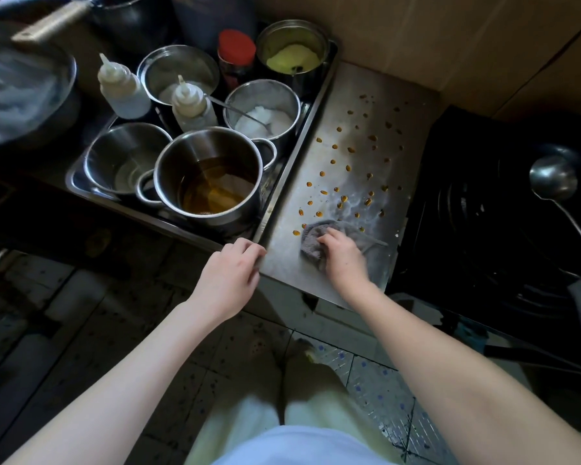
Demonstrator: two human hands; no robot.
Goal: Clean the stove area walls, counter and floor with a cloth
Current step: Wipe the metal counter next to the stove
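A grey cloth (311, 241) lies bunched on the steel counter (359, 156) near its front edge. My right hand (342, 256) grips the cloth and presses it onto the metal. Several brown oily droplets (349, 149) dot the counter beyond the cloth, and a wet smear sits just past it. My left hand (230, 271) rests with curled fingers on the front corner of the steel tray (299, 142), at the counter's left edge. The stained tile floor (242, 344) shows below between my arms.
The tray holds several steel pots, one with brown oil (212, 189), two squeeze bottles (121, 87) and a red-lidded jar (237, 52). A black stove (497, 209) with a ladle (554, 179) stands right of the counter. Cardboard (450, 38) lines the wall behind.
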